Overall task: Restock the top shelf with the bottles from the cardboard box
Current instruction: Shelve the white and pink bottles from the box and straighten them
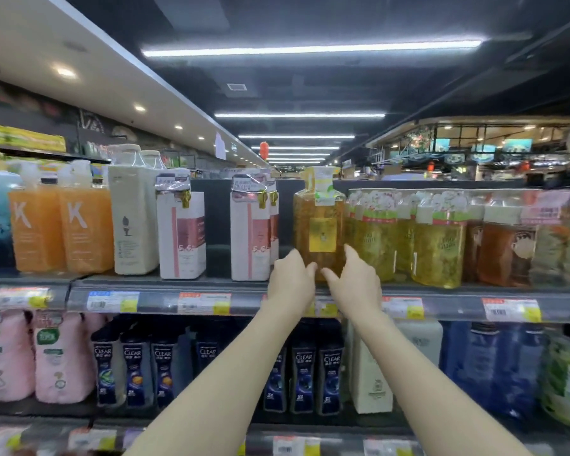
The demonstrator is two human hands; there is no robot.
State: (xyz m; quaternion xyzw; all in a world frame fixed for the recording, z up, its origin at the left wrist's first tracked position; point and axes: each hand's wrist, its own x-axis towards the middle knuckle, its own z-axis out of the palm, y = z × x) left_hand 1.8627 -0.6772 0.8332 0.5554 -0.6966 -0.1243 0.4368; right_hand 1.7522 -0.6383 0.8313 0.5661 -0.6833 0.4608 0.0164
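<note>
**Head view.** The left hand (pixel 292 281) and right hand (pixel 352 284), both at arm's length, bracket the base of 1 amber bottle (pixel 320 225). Each hand appears to set its thumb on the front face and its fingers round the nearer lower corner, so the 2 hands pinch the bottle between them. The thumbs nearly meet beneath the bottle's yellow label. The bottle stands upright, long axis vertical, on the top shelf (pixel 165 301). It lies straight ahead of the hands and just above them, about equally near to both. To its left, past a small gap, stand white-and-pink bottles (pixel 250 238). Its right side touches or nearly touches a row of yellow bottles (pixel 375 238).

**Judged step:** seating the bottle in line with that row. The release calls for drawing both hands down and back without tipping it. The cardboard box is out of view.
</note>
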